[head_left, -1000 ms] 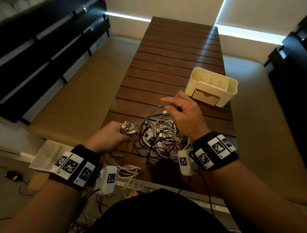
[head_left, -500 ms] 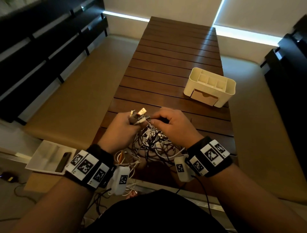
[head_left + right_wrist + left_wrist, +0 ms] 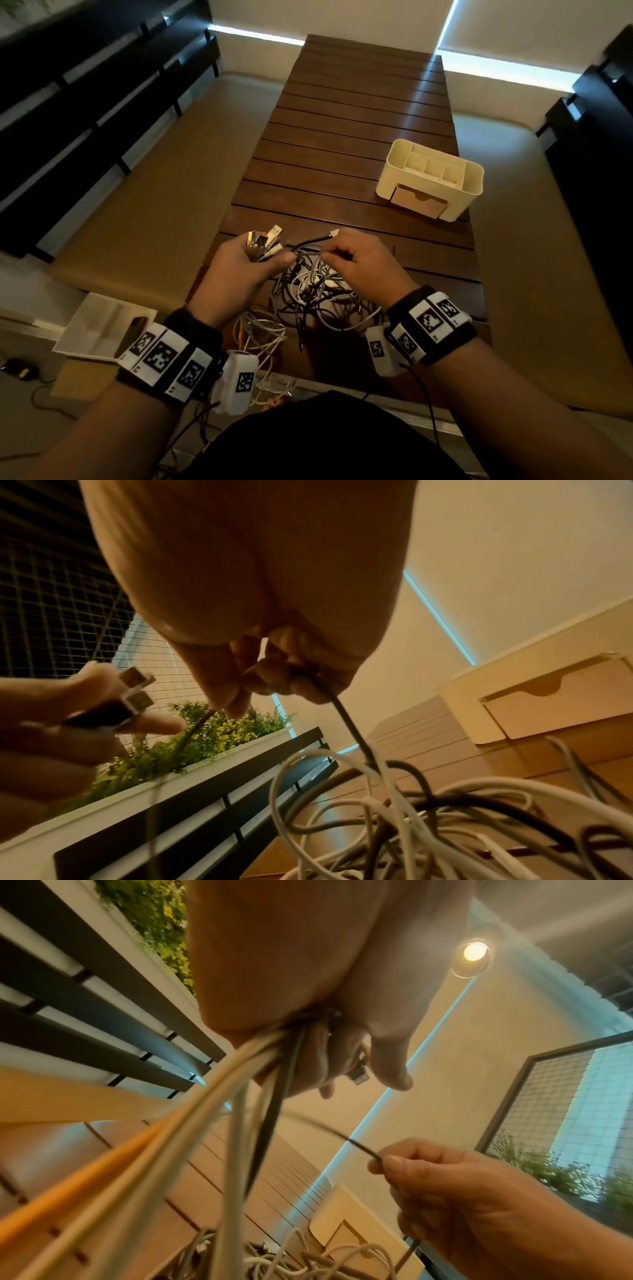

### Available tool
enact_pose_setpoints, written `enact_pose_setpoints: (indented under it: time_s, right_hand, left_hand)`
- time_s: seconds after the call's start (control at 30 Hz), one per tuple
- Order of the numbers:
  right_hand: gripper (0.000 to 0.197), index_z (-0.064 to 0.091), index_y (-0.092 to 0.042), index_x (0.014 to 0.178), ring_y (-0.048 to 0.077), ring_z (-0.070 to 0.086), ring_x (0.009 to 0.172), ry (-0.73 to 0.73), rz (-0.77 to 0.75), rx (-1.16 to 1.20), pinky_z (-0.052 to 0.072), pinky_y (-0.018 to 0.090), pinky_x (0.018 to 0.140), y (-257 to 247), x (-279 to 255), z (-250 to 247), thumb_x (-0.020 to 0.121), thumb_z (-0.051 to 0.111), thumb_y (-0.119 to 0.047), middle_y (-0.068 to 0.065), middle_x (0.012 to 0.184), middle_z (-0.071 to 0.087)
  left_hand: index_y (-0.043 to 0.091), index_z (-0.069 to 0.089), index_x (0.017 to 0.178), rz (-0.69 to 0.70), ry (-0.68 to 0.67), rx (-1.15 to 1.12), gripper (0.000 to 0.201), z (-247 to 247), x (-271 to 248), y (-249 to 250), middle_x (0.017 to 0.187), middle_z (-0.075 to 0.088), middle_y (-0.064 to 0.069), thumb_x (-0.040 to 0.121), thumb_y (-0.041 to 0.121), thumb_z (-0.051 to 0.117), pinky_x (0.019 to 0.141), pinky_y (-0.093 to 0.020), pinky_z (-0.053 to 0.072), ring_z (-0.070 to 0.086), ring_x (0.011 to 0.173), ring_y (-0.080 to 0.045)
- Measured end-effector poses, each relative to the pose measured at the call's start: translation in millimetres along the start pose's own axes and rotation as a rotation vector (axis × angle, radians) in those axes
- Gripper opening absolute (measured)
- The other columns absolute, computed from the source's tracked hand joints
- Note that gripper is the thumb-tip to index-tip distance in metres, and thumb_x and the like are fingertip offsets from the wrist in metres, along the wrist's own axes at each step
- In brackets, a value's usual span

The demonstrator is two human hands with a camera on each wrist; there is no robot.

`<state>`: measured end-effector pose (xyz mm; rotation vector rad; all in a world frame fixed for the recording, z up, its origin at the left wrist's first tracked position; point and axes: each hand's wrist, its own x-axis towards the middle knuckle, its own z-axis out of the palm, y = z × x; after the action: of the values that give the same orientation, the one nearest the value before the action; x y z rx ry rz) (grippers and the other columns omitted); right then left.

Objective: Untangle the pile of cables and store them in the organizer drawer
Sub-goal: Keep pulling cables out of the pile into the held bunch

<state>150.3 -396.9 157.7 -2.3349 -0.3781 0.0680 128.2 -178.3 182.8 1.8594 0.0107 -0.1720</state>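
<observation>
while the pile of cables [image 3: 310, 291] lies knotted at the near end of the table [image 3: 359, 113], the sorting looks barely under way. the left hand [image 3: 239, 270] is curled round a bunch of plug ends [image 3: 265, 241], white and dark, with their cords trailing back down into the heap. the right hand [image 3: 363, 263] pinches one thin black cable [image 3: 308, 242] between thumb and fingertips; it runs across to the left hand, and its small plug pokes out past the right hand's knuckles. from the right wrist view that cable drops from the fingers [image 3: 270, 674] straight into the loops below, so it seems not yet free.

the organizer [image 3: 431, 181] stands well apart, farther up the table on the right. its drawer [image 3: 419, 202] is closed and its top compartments show no cable in them. a few white loops hang over the near table edge.

by my reading, nothing is stored yet: each cable has to be drawn out of the knot, coiled, the drawer opened, and the cables laid inside.
</observation>
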Motion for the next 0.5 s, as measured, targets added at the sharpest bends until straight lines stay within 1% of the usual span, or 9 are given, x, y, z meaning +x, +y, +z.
enact_pose_setpoints:
  time_s: [0.07, 0.1, 0.17, 0.23, 0.3, 0.37, 0.4, 0.43, 0.5]
  right_hand:
    - [0.015, 0.072, -0.015, 0.101, 0.006, 0.053, 0.082, -0.037, -0.047, -0.015, 0.044, 0.025, 0.073, -8.1, 0.1, 2.9, 0.097, 0.062, -0.025, -0.009, 0.090, 0.056]
    - [0.014, 0.072, -0.015, 0.101, 0.006, 0.053, 0.080, -0.033, -0.079, 0.002, 0.044, 0.024, 0.071, -13.8, 0.1, 2.7, 0.096, 0.062, -0.024, -0.009, 0.089, 0.056]
    - [0.011, 0.072, -0.015, 0.099, 0.006, 0.053, 0.078, -0.001, -0.144, 0.067, 0.043, 0.018, 0.068, -25.9, 0.7, -0.8, 0.096, 0.063, -0.020, -0.011, 0.088, 0.055]
    - [0.009, 0.071, -0.016, 0.098, 0.002, 0.053, 0.077, 0.010, -0.172, 0.115, 0.039, 0.011, 0.067, -33.6, 3.1, -6.9, 0.096, 0.063, -0.019, -0.015, 0.088, 0.055]
    - [0.011, 0.071, -0.017, 0.099, -0.003, 0.052, 0.077, -0.014, -0.152, 0.118, 0.038, 0.009, 0.068, -34.1, 5.3, -10.7, 0.097, 0.061, -0.022, -0.017, 0.087, 0.054]
    - [0.014, 0.070, -0.017, 0.098, -0.005, 0.053, 0.075, -0.028, -0.084, 0.122, 0.037, 0.010, 0.067, -26.2, 4.8, -12.7, 0.100, 0.058, -0.025, -0.016, 0.085, 0.057]
    - [0.015, 0.069, -0.018, 0.098, -0.006, 0.054, 0.075, -0.027, -0.046, 0.120, 0.038, 0.013, 0.068, -20.2, 3.8, -13.1, 0.101, 0.056, -0.026, -0.016, 0.084, 0.058]
    - [0.016, 0.070, -0.019, 0.099, -0.007, 0.054, 0.076, -0.034, -0.014, 0.111, 0.039, 0.017, 0.069, -14.6, 2.3, -13.5, 0.101, 0.055, -0.027, -0.016, 0.085, 0.060]
    - [0.018, 0.071, -0.020, 0.103, -0.005, 0.054, 0.081, -0.078, 0.013, 0.085, 0.040, 0.020, 0.072, -8.5, 0.4, -11.9, 0.101, 0.054, -0.028, -0.016, 0.089, 0.059]
  left_hand:
    - [0.021, 0.070, 0.097, 0.048, 0.012, 0.054, 0.010, 4.5, 0.7, 3.2, 0.076, 0.071, 0.012, 0.088, 0.021, 0.074, 0.060, -0.010, 0.044, 0.061, 0.065, 0.007]
    - [0.020, 0.071, 0.092, 0.058, -0.014, 0.081, 0.003, 6.4, 1.0, 4.4, 0.074, 0.070, 0.011, 0.089, 0.019, 0.073, 0.059, -0.008, 0.043, 0.060, 0.065, 0.005]
    - [0.018, 0.067, 0.078, 0.072, -0.083, 0.126, 0.013, 9.3, 0.8, 5.1, 0.061, 0.062, 0.014, 0.091, 0.018, 0.071, 0.053, -0.011, 0.038, 0.051, 0.054, 0.002]
    - [0.015, 0.064, 0.074, 0.102, -0.098, 0.154, 0.020, 9.5, 0.2, 7.1, 0.057, 0.056, 0.013, 0.092, 0.021, 0.069, 0.051, -0.014, 0.034, 0.044, 0.051, 0.000]
    - [0.019, 0.064, 0.072, 0.112, -0.056, 0.136, 0.022, 4.3, 0.3, 10.9, 0.054, 0.055, 0.015, 0.093, 0.022, 0.068, 0.051, -0.016, 0.035, 0.043, 0.049, 0.000]
    - [0.029, 0.062, 0.063, 0.060, 0.035, 0.076, 0.032, -5.4, 3.3, 12.3, 0.048, 0.051, 0.016, 0.093, 0.022, 0.068, 0.052, -0.024, 0.034, 0.041, 0.043, 0.000]
    - [0.030, 0.061, 0.059, 0.036, 0.073, 0.051, 0.036, -11.4, 5.5, 11.4, 0.045, 0.048, 0.015, 0.093, 0.023, 0.068, 0.052, -0.029, 0.033, 0.039, 0.042, -0.001]
    - [0.028, 0.059, 0.058, 0.009, 0.097, 0.027, 0.037, -16.8, 7.5, 10.0, 0.045, 0.045, 0.013, 0.093, 0.024, 0.069, 0.053, -0.030, 0.032, 0.036, 0.041, -0.002]
    - [0.022, 0.050, 0.060, -0.047, 0.107, -0.004, 0.038, -24.3, 9.3, 7.1, 0.045, 0.039, 0.011, 0.092, 0.025, 0.069, 0.051, -0.030, 0.029, 0.031, 0.040, -0.007]
